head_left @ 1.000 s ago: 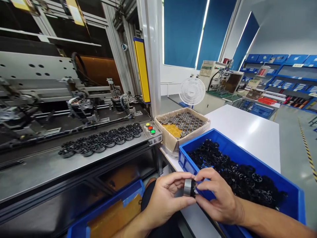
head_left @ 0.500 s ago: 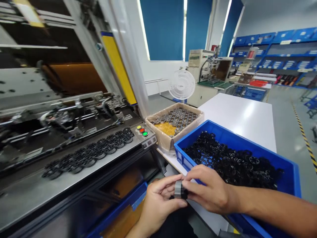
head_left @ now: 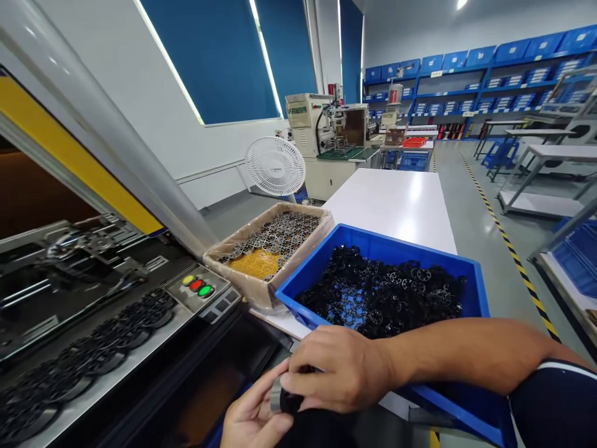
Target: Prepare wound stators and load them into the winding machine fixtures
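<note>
Low in the head view, my left hand (head_left: 249, 417) holds a grey metal ring (head_left: 275, 396) between thumb and fingers. My right hand (head_left: 333, 367) reaches across from the right, its fingers closed on a black plastic piece (head_left: 291, 403) against the ring's right face. The right fingers hide much of this piece, so how far the two parts fit together cannot be seen. Just beyond my right hand is a blue bin (head_left: 308, 314) heaped with black spoked plastic pieces (head_left: 396, 289).
A plastic-lined carton (head_left: 261, 291) holds rows of grey ring parts and a yellow patch. At left, black-faced rings (head_left: 112, 342) line the machine ledge beside coloured buttons (head_left: 196, 285). A white table (head_left: 387, 193) and fan (head_left: 276, 167) stand beyond.
My view has turned to the right, so the machine, carton and bin sit further left. Both hands stay on the ring and black piece, with my right hand now covering more of them.
</note>
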`<control>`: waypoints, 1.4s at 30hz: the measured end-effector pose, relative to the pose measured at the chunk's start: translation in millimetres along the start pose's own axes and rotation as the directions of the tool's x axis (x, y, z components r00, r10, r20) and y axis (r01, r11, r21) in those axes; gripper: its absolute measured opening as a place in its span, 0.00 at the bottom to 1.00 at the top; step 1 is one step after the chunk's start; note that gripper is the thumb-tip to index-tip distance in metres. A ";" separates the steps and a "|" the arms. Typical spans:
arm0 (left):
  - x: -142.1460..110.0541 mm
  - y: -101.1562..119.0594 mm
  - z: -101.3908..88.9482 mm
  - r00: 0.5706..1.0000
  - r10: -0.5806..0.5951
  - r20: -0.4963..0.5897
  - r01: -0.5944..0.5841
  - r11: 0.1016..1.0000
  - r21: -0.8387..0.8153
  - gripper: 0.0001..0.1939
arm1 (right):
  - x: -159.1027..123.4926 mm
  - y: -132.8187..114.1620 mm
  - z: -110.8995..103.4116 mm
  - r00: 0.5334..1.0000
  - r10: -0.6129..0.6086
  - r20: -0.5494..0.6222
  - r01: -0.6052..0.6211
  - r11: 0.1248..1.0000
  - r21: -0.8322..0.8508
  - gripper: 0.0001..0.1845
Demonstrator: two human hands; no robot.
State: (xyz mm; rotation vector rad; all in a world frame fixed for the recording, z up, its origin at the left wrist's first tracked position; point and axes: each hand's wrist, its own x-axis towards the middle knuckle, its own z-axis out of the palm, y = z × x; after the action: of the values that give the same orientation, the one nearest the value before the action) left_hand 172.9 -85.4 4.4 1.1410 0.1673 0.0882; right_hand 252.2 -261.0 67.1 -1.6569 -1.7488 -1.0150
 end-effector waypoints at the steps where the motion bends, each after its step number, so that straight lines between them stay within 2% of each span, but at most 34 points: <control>1: 1.0 -1.1 0.5 1.000 -0.012 0.021 0.012 1.000 0.000 0.34 | 0.5 -0.2 -0.6 0.999 0.051 0.002 -0.051 0.998 0.030 0.15; 3: 0.8 -3.0 3.4 1.000 -0.009 0.029 0.008 1.000 0.007 0.35 | 1.2 -0.6 -2.0 0.992 0.124 0.035 -0.125 0.991 0.038 0.16; 7: -7.8 -3.4 16.5 0.998 0.056 -0.018 -0.055 0.998 0.033 0.33 | -1.8 0.0 -3.4 0.989 0.093 0.117 -0.082 0.991 -0.102 0.15; 10: -14.5 -0.8 24.9 0.999 0.046 -0.006 -0.046 0.996 0.073 0.29 | -7.3 1.7 -0.6 0.982 0.113 0.149 -0.102 0.991 -0.084 0.17; 12: -16.4 -0.3 27.6 1.000 0.020 0.002 -0.020 0.998 0.058 0.28 | -9.5 3.8 2.4 0.964 0.234 0.127 -0.240 0.970 0.033 0.22; 13: -16.5 -0.6 28.2 1.000 0.010 0.008 -0.010 0.999 0.032 0.29 | -9.7 5.6 3.7 0.938 0.329 0.112 -0.340 0.934 0.109 0.27; 15: -14.9 -1.4 28.1 1.000 0.009 0.015 -0.008 1.000 -0.010 0.30 | -8.8 12.3 4.7 0.858 0.491 0.153 -0.514 0.822 0.245 0.36; 16: -13.2 -1.4 27.4 1.000 0.022 0.019 -0.022 1.000 -0.009 0.29 | -8.4 17.7 3.9 0.802 0.545 0.244 -0.595 0.761 0.259 0.38; 18: -8.4 0.9 24.8 0.995 0.086 0.043 -0.088 0.995 0.050 0.25 | -10.3 34.0 -1.0 0.648 0.611 0.454 -0.730 0.668 0.143 0.32; 20: -2.3 6.2 20.7 0.976 0.191 0.104 -0.206 0.965 0.161 0.21 | -19.0 57.2 -9.2 0.461 0.701 0.544 -0.796 0.597 -0.096 0.22; 23: 6.4 15.6 13.1 0.936 0.287 0.205 -0.343 0.879 0.331 0.18 | -47.1 99.9 -19.1 0.339 0.804 0.488 -0.772 0.534 -0.345 0.09; 25: 10.7 19.6 8.6 0.947 0.252 0.202 -0.309 0.886 0.345 0.18 | -71.9 125.9 -19.5 0.243 0.852 0.464 -0.722 0.478 -0.500 0.06; 27: 12.8 21.1 5.2 0.969 0.190 0.161 -0.228 0.937 0.266 0.22 | -95.4 143.0 -15.9 0.187 0.863 0.469 -0.660 0.464 -0.591 0.06; 30: 11.2 22.8 1.1 0.972 0.199 0.123 -0.224 0.943 0.246 0.28 | -119.5 150.8 -8.8 0.182 0.854 0.488 -0.589 0.492 -0.641 0.06; 33: 6.5 27.6 -3.1 0.936 0.306 0.173 -0.351 0.842 0.410 0.28 | -127.0 150.6 -4.5 0.205 0.847 0.490 -0.554 0.513 -0.655 0.06; 35: 3.8 31.6 -6.0 0.911 0.351 0.216 -0.412 0.786 0.461 0.30 | -125.0 152.5 -4.7 0.217 0.841 0.495 -0.546 0.525 -0.653 0.07; 37: 2.2 35.3 -8.9 0.902 0.379 0.207 -0.432 0.795 0.425 0.31 | -119.4 156.4 -7.2 0.225 0.836 0.501 -0.549 0.533 -0.643 0.06; 42: 0.6 44.9 -11.2 0.912 0.391 0.124 -0.408 0.895 0.183 0.21 | -101.2 158.9 -14.0 0.216 0.852 0.478 -0.605 0.501 -0.619 0.01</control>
State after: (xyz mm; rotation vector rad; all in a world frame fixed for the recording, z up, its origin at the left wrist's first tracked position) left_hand 172.2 -56.7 40.6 1.3713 -0.1410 0.3966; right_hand 418.9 -337.2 21.0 -2.9971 -0.7799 -0.0364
